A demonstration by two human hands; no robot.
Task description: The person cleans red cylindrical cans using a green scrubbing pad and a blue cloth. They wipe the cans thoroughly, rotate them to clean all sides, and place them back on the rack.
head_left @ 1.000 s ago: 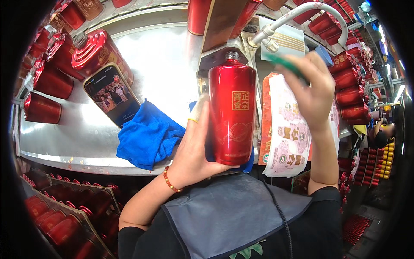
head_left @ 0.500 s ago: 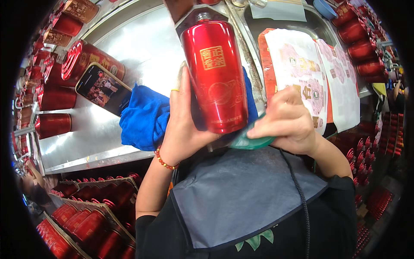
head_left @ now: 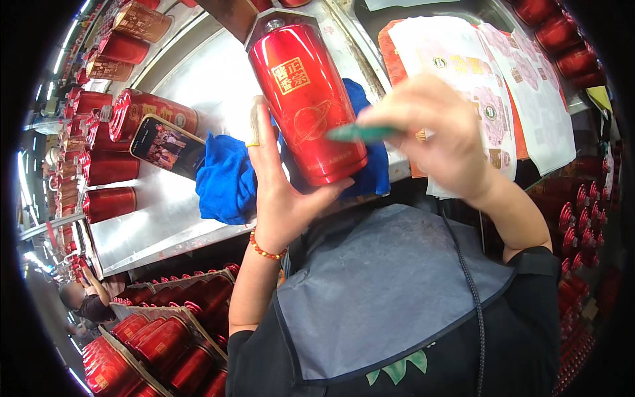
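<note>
The left hand (head_left: 281, 192) held a red bottle (head_left: 307, 99) upright and slightly tilted above the near edge of the steel counter (head_left: 152, 218). Its grip was wrapped around the lower body, with the thumb under the base rim and the fingers behind. The right hand (head_left: 433, 142) held a thin green tool (head_left: 360, 133) in a narrow pinch grip, with the tip touching or just beside the bottle's front wall near the printed gold ring design. The tool was blurred, so its exact kind could not be told.

To do this step well, the bottle should be kept steady by the supporting palm, and the tool should be drawn lightly and flat along the surface so that the red coating is not scratched. The printed face should stay turned toward the eyes.

A blue cloth (head_left: 225, 178) lay on the counter behind the bottle, beside a phone (head_left: 169, 145) that leaned on a lying red bottle. More red bottles (head_left: 109, 169) stood in rows along the counter's far left side. Crates (head_left: 165, 331) under the counter held further red bottles, packed closely. Whether any bottle held liquid could not be told. Printed sheets (head_left: 483, 86) lay stacked at the right.
</note>
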